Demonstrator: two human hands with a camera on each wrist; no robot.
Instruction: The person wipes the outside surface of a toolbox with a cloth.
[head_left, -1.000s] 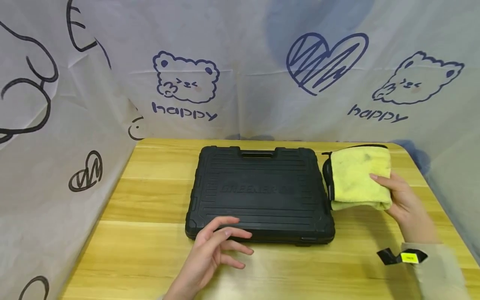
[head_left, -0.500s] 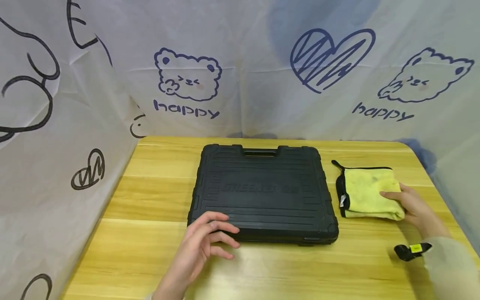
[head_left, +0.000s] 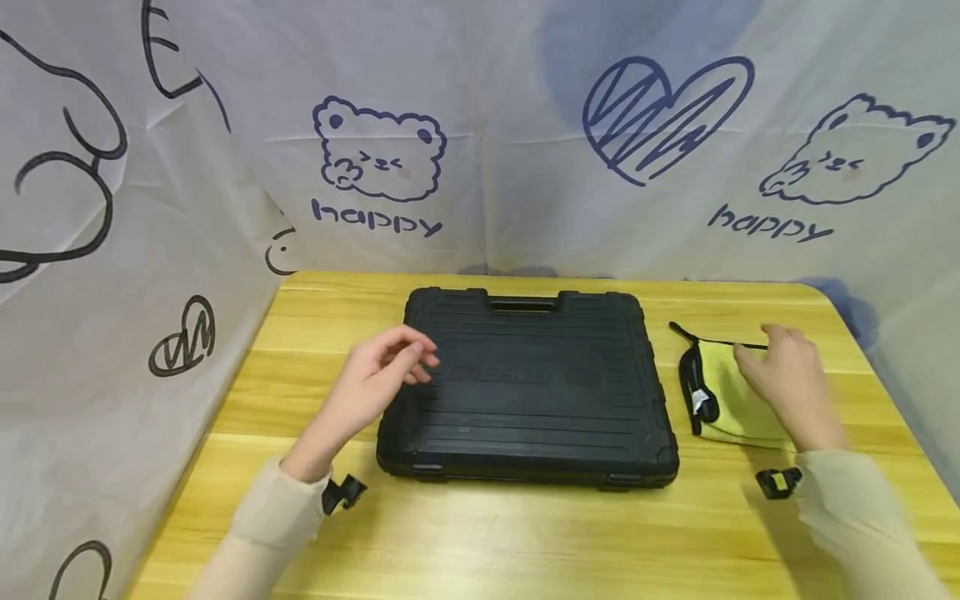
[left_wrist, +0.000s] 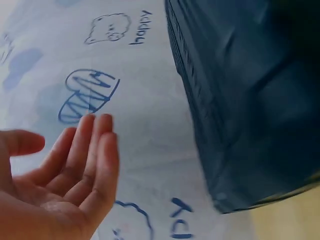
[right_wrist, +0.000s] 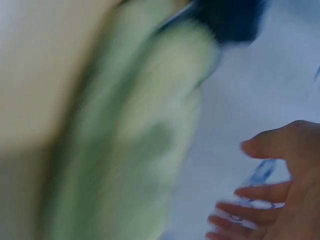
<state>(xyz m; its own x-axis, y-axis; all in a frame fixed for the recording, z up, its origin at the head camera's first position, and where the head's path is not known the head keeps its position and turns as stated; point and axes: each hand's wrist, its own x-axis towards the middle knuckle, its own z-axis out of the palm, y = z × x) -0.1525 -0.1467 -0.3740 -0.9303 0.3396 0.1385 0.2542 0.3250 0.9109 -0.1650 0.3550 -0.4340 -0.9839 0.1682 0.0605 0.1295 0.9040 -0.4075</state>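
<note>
A closed black hard-shell case lies flat on the wooden table, its handle toward the back. Over the case's left side hovers my left hand, holding nothing, its fingers loosely bent. The left wrist view shows that hand apart from the case. To the right of the case lies a folded yellow cloth with black edging and a small black strap. Above it is my right hand, covering part of it. In the right wrist view the cloth is blurred, and the hand has spread fingers away from it.
A white fabric backdrop with printed bears and hearts stands behind the wooden table and along its sides. The case and cloth have a narrow strip of table between them. A small black device sits at each wrist.
My right hand has lowered the yellow cloth onto the table right of the case and let go. My left hand has moved from the case's front edge up over its left side.
</note>
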